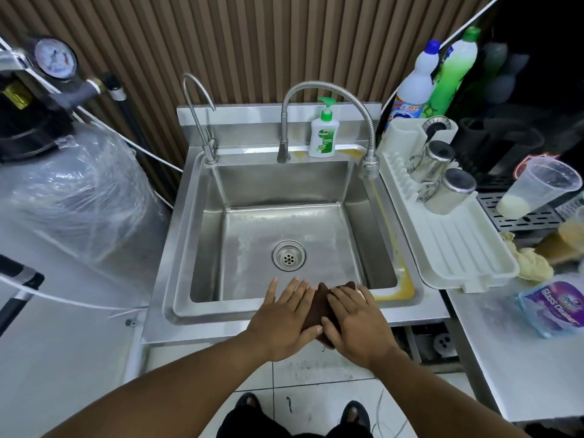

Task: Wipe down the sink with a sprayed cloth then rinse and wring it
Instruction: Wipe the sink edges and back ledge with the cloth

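Note:
A dark brown cloth (319, 306) lies draped over the front rim of the stainless steel sink (202, 235). My left hand (281, 317) lies flat with straight fingers on the cloth's left side and the rim. On the cloth's right side my right hand (354, 324) presses flat too, fingers spread. Most of the cloth is hidden under both hands. The basin looks dry, with a round drain (288, 255) in its floor. The flexible faucet (366, 165) hangs over the back right corner with no water running.
A green-capped hand soap bottle (323, 134) stands on the sink's back ledge beside a thin second tap (202, 121). A white dish rack (455, 245) with steel cups sits to the right. A glass cleaner pouch (556, 306) lies on the right counter. A wrapped tank (79, 197) stands at left.

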A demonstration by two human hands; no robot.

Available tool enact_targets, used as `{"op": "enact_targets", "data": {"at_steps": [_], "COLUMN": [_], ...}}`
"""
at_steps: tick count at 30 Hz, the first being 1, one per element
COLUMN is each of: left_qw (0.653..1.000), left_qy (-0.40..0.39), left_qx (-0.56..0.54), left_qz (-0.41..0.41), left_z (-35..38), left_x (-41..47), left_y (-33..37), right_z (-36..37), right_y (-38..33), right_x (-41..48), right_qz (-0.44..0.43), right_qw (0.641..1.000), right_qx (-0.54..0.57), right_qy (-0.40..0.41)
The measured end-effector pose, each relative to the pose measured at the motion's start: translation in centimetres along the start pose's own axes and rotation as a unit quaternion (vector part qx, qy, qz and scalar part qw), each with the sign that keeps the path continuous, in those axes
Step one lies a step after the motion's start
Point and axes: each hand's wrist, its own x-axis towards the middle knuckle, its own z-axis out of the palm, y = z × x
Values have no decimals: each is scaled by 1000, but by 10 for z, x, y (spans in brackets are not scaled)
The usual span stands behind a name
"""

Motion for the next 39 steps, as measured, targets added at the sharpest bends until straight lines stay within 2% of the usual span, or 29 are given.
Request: {"op": "enact_targets", "data": {"at_steps": [7,15,19,23,28,36,39], "left_qw": [1000,985,982,981,985,985,989], "left_qy": [-8,77,81,98,99,99,66], "left_qx": [-1,-16,-13,-11,-9,-48,-50], "left_qz": [-22,-151,-169,-166,-142,-131,-124], "left_z": [8,26,34,39,43,39,33], "left_x": [-27,-96,-114,-114,-119,-119,-110], "left_y": [-31,-127,-149,-148,-153,-150,-144], "right_z": [1,-11,-6,2,13,8,5], "right_y": [-28,-69,-97,-130,-153,-128,-95], "right_x": [17,73,92,105,106,99,84], "right_qz": [29,29,22,6,-33,-28,-4], "right_qw": [998,978,969,969,979,978,977], "right_qx": [-7,-1,7,23,13,28,27], "right_qy": [-47,-205,-244,-247,-202,-204,-211]}}
